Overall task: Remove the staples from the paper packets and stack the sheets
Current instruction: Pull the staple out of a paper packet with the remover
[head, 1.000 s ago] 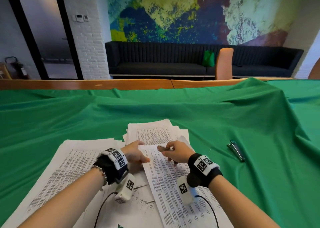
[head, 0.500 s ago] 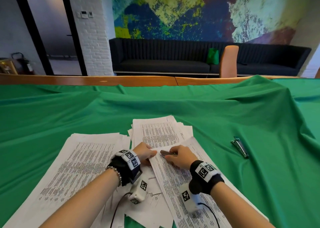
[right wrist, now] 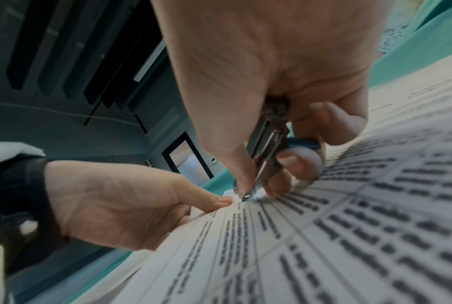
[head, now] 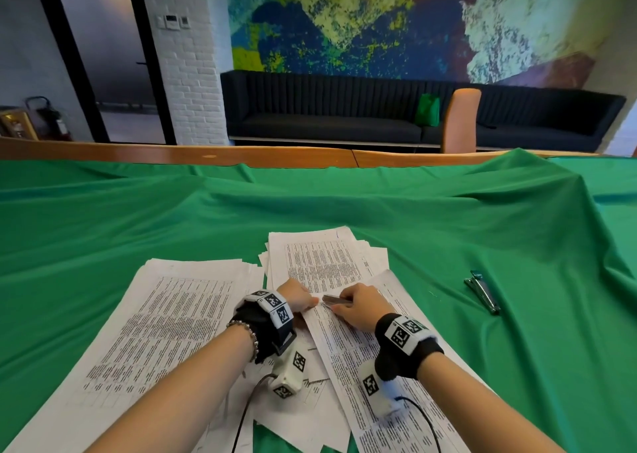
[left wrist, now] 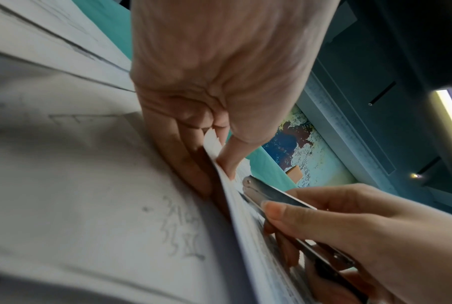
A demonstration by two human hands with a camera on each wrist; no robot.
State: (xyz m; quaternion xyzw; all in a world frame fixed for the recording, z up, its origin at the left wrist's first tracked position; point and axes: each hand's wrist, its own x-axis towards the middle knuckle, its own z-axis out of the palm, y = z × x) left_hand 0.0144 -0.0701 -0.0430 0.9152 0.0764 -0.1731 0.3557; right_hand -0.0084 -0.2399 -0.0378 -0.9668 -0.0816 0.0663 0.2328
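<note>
A printed paper packet [head: 365,359] lies slanted on the green cloth in front of me. My left hand [head: 299,297] pinches its upper left corner [left wrist: 214,148] between thumb and fingers [right wrist: 214,202]. My right hand [head: 358,306] grips a metal staple remover [head: 333,300] with a blue handle part [right wrist: 301,144]. Its tip [right wrist: 245,197] touches the packet's corner beside my left thumb. The staple itself is hidden. A pile of loose sheets [head: 320,259] lies just beyond the hands.
A wide pile of printed pages [head: 165,321] covers the cloth to the left. A second metal tool [head: 481,290] lies on the green cloth [head: 448,232] to the right. The table's wooden edge [head: 275,156] runs along the far side.
Both hands have stayed together at the packet's corner. The head view has shifted slightly, and the remover's tip sits closer against the left thumb.
</note>
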